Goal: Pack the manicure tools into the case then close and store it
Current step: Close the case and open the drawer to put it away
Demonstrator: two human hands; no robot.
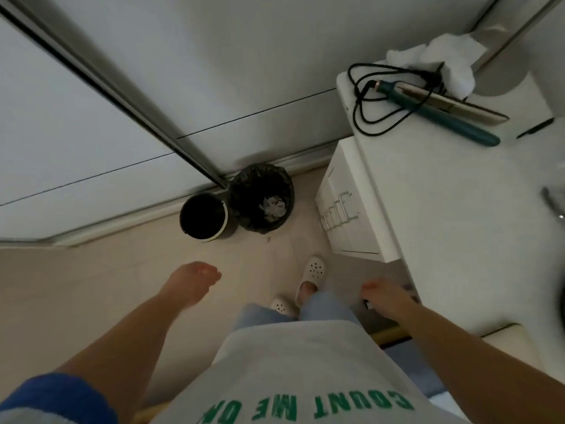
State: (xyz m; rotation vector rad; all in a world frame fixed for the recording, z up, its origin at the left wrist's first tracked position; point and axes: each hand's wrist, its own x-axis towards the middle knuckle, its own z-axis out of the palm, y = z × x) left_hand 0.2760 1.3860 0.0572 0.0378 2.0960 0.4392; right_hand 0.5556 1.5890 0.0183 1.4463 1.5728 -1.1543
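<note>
Hanging loose: left hand; right hand beside countertop.

A white counter carries a teal hair straightener with its black cord and crumpled tissue.

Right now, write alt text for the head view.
A person stands on a bathroom floor, left hand hanging open, right hand resting at the edge of a white counter. A teal hair straightener lies on the counter; two bins stand by the wall.
</note>
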